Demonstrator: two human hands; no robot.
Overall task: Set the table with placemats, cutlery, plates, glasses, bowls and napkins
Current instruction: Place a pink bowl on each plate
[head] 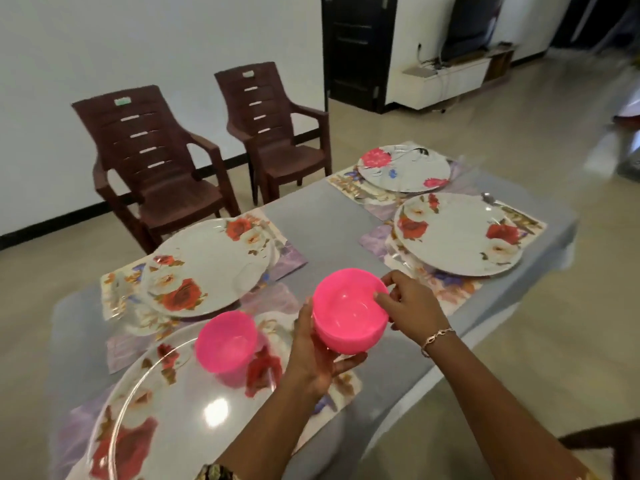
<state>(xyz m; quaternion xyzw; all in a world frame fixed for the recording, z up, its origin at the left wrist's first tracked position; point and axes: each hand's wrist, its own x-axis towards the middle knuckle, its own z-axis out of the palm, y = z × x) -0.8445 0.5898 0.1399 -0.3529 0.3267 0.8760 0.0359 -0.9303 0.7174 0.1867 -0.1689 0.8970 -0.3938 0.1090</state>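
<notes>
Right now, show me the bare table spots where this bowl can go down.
Widest bare patch: the grey strip between the left plate and the right plate. A smaller one sits at the left table corner, beside the mats. Crowded: the far plate nearly touches the right plate; the near plate carries a pink bowl.

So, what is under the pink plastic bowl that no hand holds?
The pink plastic bowl stands on the nearest round white plate with red flowers, which lies on a floral placemat. The plate's pattern right beneath the bowl is covered, so it cannot be seen.
</notes>
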